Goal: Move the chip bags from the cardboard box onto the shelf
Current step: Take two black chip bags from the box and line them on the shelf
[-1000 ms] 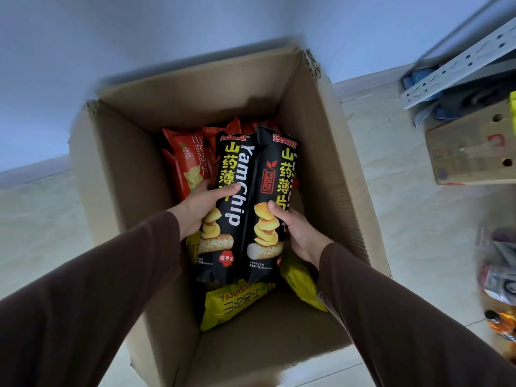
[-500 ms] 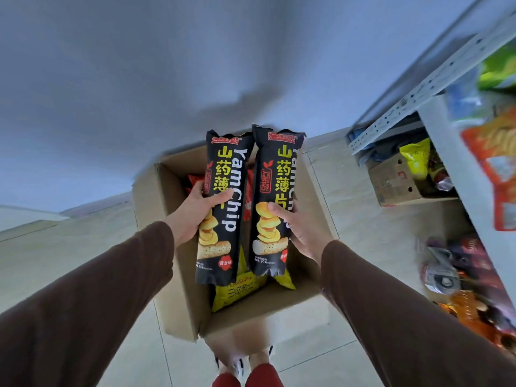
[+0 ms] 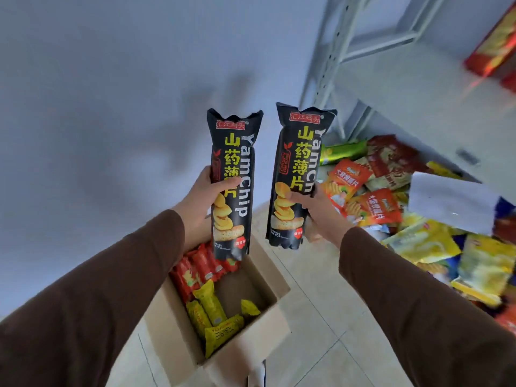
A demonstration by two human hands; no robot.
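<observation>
My left hand (image 3: pixel 199 199) grips a tall black YamChip bag (image 3: pixel 231 163) upright around its middle. My right hand (image 3: pixel 315 212) grips a second black YamChip bag (image 3: pixel 297 152), also upright, slightly apart from the first. Both bags hang in the air above the open cardboard box (image 3: pixel 268 308) on the floor below. Inside the box lie several red chip bags (image 3: pixel 201 268) and several yellow chip bags (image 3: pixel 215 317). The grey metal shelf (image 3: pixel 413 113) stands to the right, its board at about the height of the bag tops.
A lower shelf level at the right holds a heap of orange, yellow, green and dark red snack bags (image 3: pixel 371 196). Red and yellow packs (image 3: pixel 494 48) lie at the upper shelf's far right. A plain wall fills the left. The floor is pale tile (image 3: pixel 321 331).
Both hands have lifted the two black bags out of the box and up toward the shelf. The bags have drawn apart. My view has swung up and right, showing the shelf.
</observation>
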